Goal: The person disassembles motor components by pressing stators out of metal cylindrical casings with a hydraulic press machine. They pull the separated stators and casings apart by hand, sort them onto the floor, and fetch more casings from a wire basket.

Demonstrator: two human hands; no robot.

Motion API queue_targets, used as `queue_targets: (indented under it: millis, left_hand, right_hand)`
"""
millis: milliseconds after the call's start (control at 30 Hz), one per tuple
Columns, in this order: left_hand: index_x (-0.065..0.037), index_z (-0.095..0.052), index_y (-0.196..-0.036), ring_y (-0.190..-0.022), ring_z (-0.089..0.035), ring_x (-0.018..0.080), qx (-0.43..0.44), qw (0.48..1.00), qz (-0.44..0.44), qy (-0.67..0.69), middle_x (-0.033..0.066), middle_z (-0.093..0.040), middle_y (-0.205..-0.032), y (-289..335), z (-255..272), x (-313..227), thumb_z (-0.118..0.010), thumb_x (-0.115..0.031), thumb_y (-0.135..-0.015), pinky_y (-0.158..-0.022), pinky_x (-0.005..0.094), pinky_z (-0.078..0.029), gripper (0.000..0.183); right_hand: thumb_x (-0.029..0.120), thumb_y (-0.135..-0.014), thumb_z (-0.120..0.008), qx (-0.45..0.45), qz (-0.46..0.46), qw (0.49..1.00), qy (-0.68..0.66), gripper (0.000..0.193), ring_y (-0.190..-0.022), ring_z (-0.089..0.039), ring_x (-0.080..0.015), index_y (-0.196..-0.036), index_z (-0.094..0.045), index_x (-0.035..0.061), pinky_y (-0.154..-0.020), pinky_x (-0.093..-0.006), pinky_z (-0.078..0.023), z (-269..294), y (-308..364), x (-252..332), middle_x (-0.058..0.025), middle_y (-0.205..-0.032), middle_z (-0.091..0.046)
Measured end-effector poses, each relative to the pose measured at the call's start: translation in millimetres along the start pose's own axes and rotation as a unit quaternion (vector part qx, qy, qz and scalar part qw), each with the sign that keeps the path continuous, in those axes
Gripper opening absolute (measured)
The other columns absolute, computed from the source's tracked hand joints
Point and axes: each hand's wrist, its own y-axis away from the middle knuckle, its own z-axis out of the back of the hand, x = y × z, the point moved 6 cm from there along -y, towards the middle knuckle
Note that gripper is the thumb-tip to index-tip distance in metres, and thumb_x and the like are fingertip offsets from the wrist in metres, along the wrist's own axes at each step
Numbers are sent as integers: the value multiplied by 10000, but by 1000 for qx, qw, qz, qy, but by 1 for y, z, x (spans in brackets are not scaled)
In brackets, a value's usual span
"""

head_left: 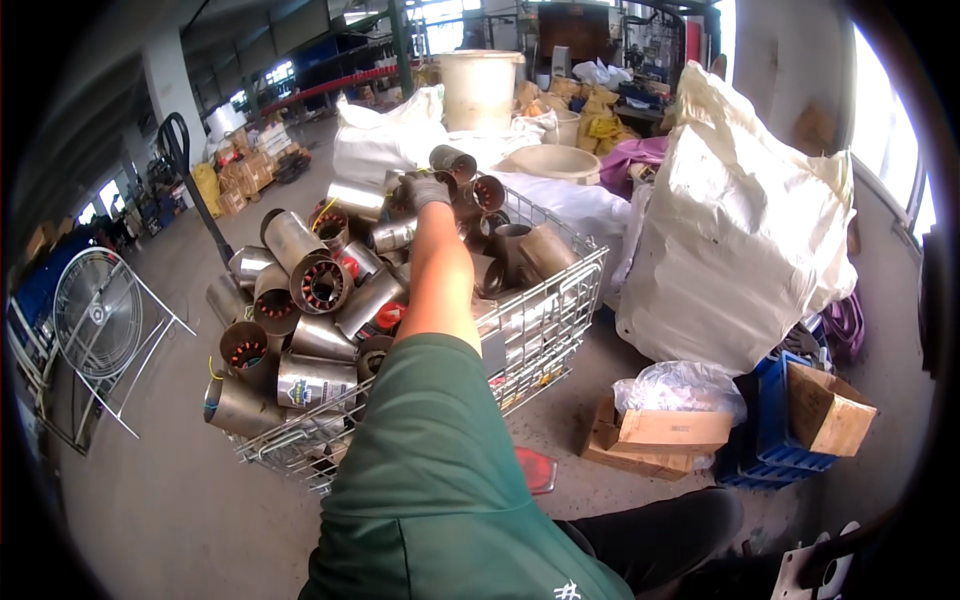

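Observation:
My left arm, in a green sleeve, reaches over a wire cage basket (540,305) heaped with metal motor housings (295,240). My left hand (428,190), in a dark grey glove, is at the far part of the heap, among several housings and against them. Its fingers are mostly lost among the dark cylinders, so its grip is unclear. Some of the housings show a ring of copper-and-red windings inside, such as the stator (322,284) left of my forearm. They lie at many angles, some tilted over the basket's near-left rim. My right hand is out of view.
A pallet-truck handle (195,185) rises behind the basket at left, near a fan (98,312) on a metal stand. A large white sack (740,230) stands at right, with a cardboard box (665,428) and blue crates (765,440) below. A beige tub (478,95) stands beyond.

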Motion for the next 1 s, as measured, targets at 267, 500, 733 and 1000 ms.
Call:
queue_targets:
  millis: [267, 500, 733, 1000]
  left_hand:
    - [-315, -311, -1676, -1521, -411, 382, 78, 989, 2, -127, 93, -356, -1713, -80, -61, -6, -323, -354, -1147, -1126, 802, -256, 530]
    - [-210, -472, -1582, -1375, -568, 424, 16, 997, 80, 10, 119, -526, -1580, -124, -92, 37, -200, -686, -1078, -1005, 779, -439, 745]
    - [-183, -500, -1574, -1208, -660, 465, -25, 999, -13, -26, 154, -634, -1443, -73, -44, -8, -401, -247, -1126, -832, 746, -545, 463]
    - [-164, -635, -1438, -1259, -694, 272, 17, 985, -131, -109, 33, -696, -1413, 14, 42, 11, -707, -380, -947, -935, 592, -598, 541]
  right_hand:
    - [97, -878, -725, 12, -4, 1000, 14, 358, -1099, -636, -297, -1234, -692, 99, -940, -429, -531, -2, -4, 0, -187, -1217, -647]
    - [103, -888, -720, 4, -16, 1000, 5, 378, -1135, -634, -309, -1264, -686, 100, -969, -436, -528, -3, 6, -5, -198, -1259, -639]
    - [108, -899, -716, -25, -39, 999, 16, 398, -1171, -631, -321, -1295, -679, 101, -997, -442, -526, 32, 35, -7, -209, -1302, -631]
    - [114, -911, -710, -23, -44, 999, 4, 420, -1211, -629, -334, -1329, -672, 102, -1029, -450, -523, 54, 91, -19, -222, -1350, -622]
